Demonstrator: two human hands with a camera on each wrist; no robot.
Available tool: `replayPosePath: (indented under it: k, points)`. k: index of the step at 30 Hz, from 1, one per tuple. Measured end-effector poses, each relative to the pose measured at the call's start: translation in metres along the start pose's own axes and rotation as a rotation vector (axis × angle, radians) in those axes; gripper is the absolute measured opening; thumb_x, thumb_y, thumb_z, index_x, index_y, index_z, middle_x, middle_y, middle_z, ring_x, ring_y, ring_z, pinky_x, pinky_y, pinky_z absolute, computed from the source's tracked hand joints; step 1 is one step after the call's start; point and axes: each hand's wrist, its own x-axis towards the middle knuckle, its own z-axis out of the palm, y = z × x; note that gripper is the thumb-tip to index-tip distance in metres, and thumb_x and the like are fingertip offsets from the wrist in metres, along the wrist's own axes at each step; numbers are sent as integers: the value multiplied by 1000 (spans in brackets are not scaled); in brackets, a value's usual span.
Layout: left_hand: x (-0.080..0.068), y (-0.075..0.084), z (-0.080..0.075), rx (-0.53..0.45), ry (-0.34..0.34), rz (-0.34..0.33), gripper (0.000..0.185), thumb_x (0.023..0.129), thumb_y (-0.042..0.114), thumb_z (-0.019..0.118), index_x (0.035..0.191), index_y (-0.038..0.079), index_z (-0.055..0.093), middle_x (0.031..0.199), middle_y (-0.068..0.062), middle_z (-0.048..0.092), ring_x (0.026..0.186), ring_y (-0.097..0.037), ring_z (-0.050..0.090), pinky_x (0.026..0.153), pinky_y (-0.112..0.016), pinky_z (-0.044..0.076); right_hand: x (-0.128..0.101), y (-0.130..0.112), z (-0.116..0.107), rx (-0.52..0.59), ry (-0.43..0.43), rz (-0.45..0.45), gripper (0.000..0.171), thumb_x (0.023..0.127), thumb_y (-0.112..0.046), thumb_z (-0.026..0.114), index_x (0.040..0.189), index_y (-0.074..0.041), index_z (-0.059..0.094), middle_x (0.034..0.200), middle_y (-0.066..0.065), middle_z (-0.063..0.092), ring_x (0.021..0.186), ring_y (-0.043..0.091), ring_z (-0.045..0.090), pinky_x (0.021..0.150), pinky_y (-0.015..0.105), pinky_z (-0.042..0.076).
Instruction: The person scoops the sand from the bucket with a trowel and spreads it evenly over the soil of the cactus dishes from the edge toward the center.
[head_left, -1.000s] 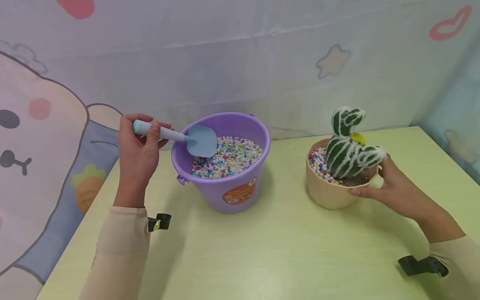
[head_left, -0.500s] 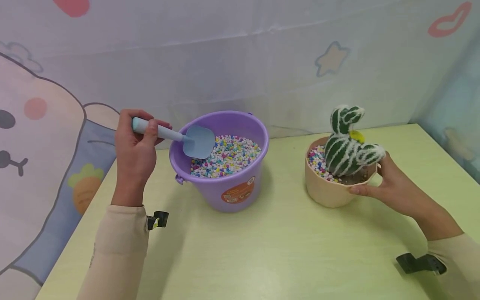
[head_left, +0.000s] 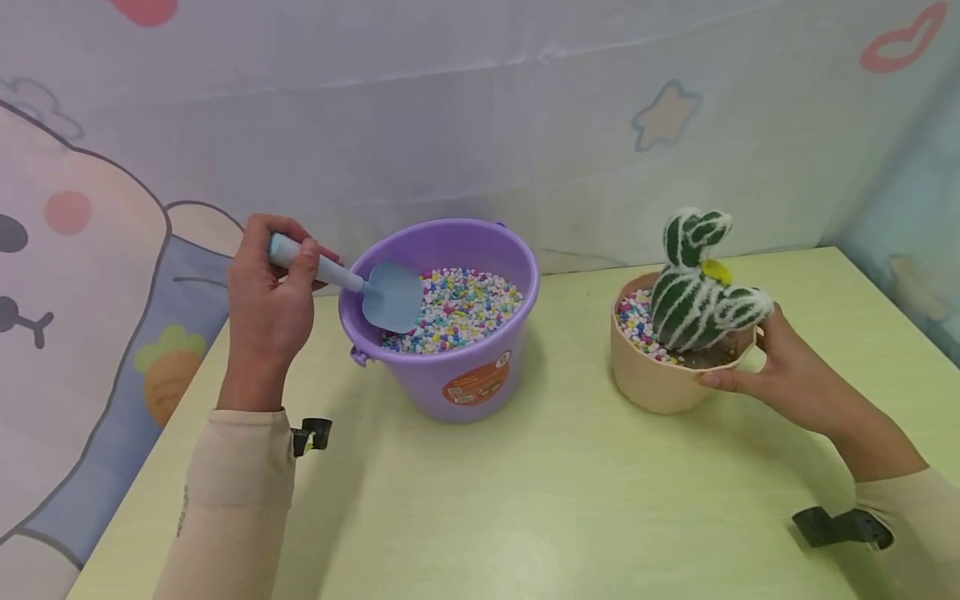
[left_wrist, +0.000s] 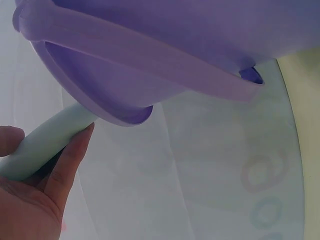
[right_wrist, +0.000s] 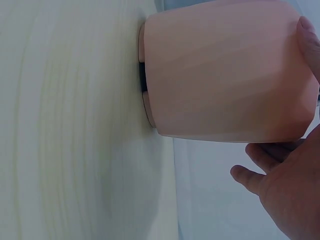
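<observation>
One pale-blue plastic shovel [head_left: 393, 298] slopes down inside one round purple plastic bucket [head_left: 420, 385] of tiny bright pebbles [head_left: 476, 307], too many to count. My left hand [head_left: 270, 296] pinches its handle. My right hand [head_left: 798, 387] grips one round peach pot [head_left: 656, 390], likely to steady it; one fuzzy green-and-white cactus [head_left: 678, 312] leans inside.

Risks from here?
Spill: table separates the bucket from the pot, so pebbles carried across on the shovel might drop.
Bounce: the cactus takes up much of the pot's opening and could deflect pebbles poured in.
Tip: the right hand holds the pot at one side; a jerk might tilt it.
</observation>
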Motion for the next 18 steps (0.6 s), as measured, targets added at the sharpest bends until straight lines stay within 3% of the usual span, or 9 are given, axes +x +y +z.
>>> replayPosePath:
  k: [6,11,18]
  points:
    - [1,-4,3,52,-26,-34,14,102,11,51,107,-2,48,95,-13,70,84,-20,68,78,-27,60,0,-1,0,2,4,-4,101,81,-2,80,154,-24,15,154,10,19,144,30,11,109,74,10]
    - [-1,-8,5,59,-35,-56,16,103,13,50,108,-3,47,94,-14,70,77,-16,66,73,-25,60,1,-1,2,2,0,3,100,81,-3,81,154,-23,16,154,9,20,144,30,12,109,73,11]
    - [0,-10,6,35,-35,-59,17,103,13,49,108,-3,47,95,-15,69,79,-16,66,74,-27,61,0,-2,0,-2,4,14,99,81,-3,81,153,-22,16,153,9,20,143,30,13,110,73,11]
